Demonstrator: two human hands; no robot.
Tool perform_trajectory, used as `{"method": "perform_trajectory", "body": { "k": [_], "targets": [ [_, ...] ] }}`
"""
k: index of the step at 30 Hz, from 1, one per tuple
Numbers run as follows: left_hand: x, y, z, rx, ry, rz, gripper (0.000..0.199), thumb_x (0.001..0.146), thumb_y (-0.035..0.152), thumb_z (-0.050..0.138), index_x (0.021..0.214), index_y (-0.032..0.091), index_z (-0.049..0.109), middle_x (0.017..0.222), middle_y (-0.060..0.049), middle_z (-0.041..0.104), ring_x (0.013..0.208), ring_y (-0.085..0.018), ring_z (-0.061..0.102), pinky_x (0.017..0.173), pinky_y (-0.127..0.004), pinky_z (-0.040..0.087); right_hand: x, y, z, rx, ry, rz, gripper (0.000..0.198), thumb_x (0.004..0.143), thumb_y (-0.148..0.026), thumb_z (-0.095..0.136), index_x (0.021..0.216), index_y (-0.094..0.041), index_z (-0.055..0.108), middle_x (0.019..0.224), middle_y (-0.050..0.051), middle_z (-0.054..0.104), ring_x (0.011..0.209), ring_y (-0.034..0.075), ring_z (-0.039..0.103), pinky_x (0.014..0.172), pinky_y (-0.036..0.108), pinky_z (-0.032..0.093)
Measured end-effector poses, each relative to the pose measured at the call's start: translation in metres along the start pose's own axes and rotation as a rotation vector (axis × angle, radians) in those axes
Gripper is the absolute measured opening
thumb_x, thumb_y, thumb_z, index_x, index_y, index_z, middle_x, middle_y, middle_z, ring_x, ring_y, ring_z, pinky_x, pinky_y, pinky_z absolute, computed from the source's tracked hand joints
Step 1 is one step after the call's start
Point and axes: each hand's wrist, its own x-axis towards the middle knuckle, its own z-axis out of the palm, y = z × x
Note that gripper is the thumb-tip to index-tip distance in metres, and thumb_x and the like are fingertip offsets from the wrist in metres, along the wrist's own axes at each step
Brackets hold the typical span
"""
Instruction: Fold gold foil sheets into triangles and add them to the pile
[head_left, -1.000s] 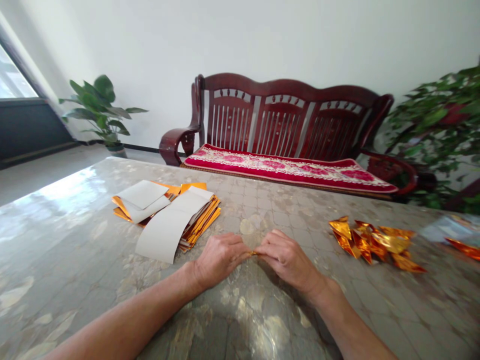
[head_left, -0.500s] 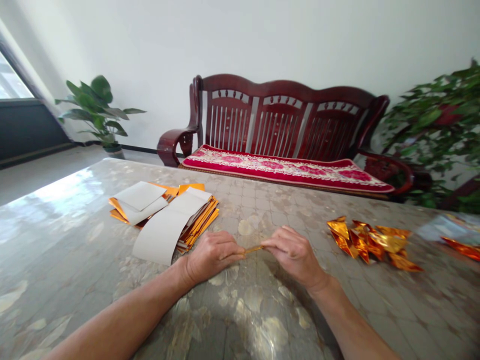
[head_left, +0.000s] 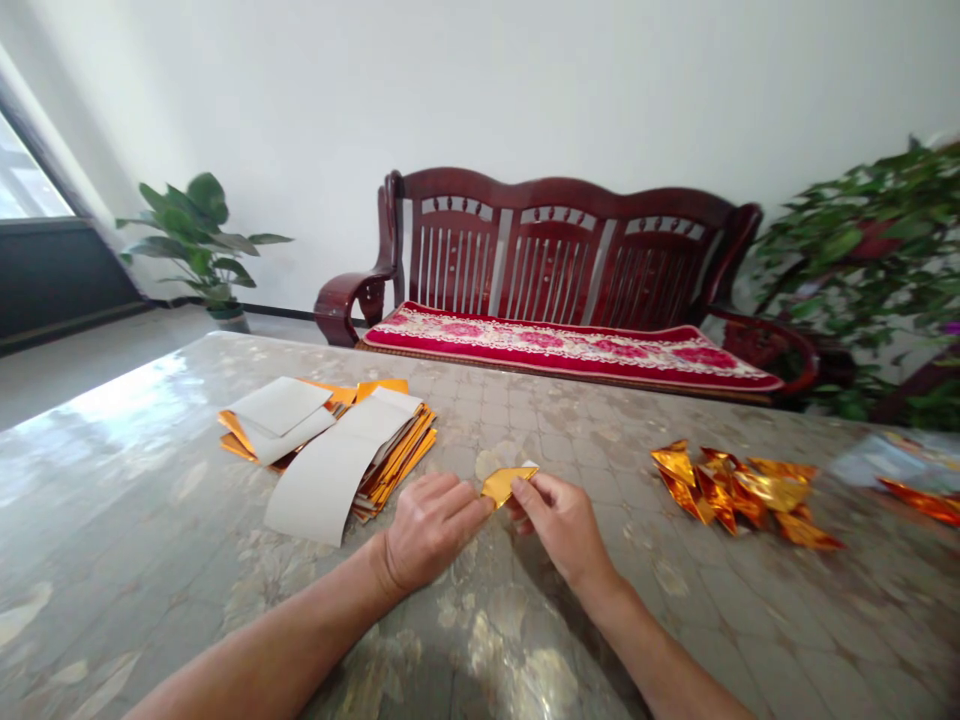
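Note:
A small folded piece of gold foil paper (head_left: 504,484) is held between my two hands above the table, its shiny face showing and its corners pointed. My left hand (head_left: 435,525) pinches its left end, fingers closed. At the other end, my right hand (head_left: 559,520) grips it between thumb and fingers. Left of my left hand lies a stack of gold paper sheets (head_left: 397,455), with a white-backed sheet (head_left: 330,478) curling on top. Several folded gold foil pieces (head_left: 742,490) sit in a pile to the right of my right hand.
The table (head_left: 187,590) has a glossy, patterned cover. More white-backed sheets (head_left: 281,405) lie at the left. A clear plastic bag (head_left: 892,460) rests at the far right. Behind stand a wooden bench (head_left: 562,250) and potted plants (head_left: 199,235).
The gold paper has turned from edge-on to showing its broad face. My right hand has moved slightly left and rotated, its thumb now on the paper. The view has tilted slightly.

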Motion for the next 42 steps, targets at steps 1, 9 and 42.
{"method": "perform_trajectory", "body": {
  "k": [1,9,42],
  "targets": [
    [0.0,0.003,0.0,0.002,-0.02,0.026,0.019,0.097,0.02,0.052,0.085,0.02,0.066,0.062,0.001,0.058,0.061,-0.014,0.047,0.059,-0.032,0.029,-0.001,-0.002,0.003,0.021,0.001,0.018,0.042,0.082,-0.058,0.058,0.071,-0.018,0.064,0.063,0.002,0.064,0.057,0.018,0.06,0.05,0.027,0.047],
    [0.004,0.022,0.004,-0.242,-0.033,0.04,0.025,0.098,0.038,0.052,0.088,0.021,0.067,0.073,-0.001,0.066,0.069,-0.016,0.053,0.065,-0.032,0.034,0.003,0.009,0.004,-0.029,-0.01,-0.102,0.038,0.087,-0.05,0.054,0.065,-0.019,0.053,0.061,-0.003,0.046,0.06,0.012,0.044,0.053,0.023,0.034],
    [0.013,0.015,0.015,-1.195,0.042,-1.164,0.024,0.064,0.034,0.078,0.066,0.013,0.066,0.057,0.002,0.06,0.051,-0.008,0.049,0.051,-0.019,0.037,-0.008,-0.001,-0.002,-0.623,-0.131,-0.532,0.036,0.099,-0.034,0.043,0.067,-0.021,0.053,0.065,-0.001,0.057,0.064,0.013,0.052,0.062,0.025,0.034]
  ]
}}
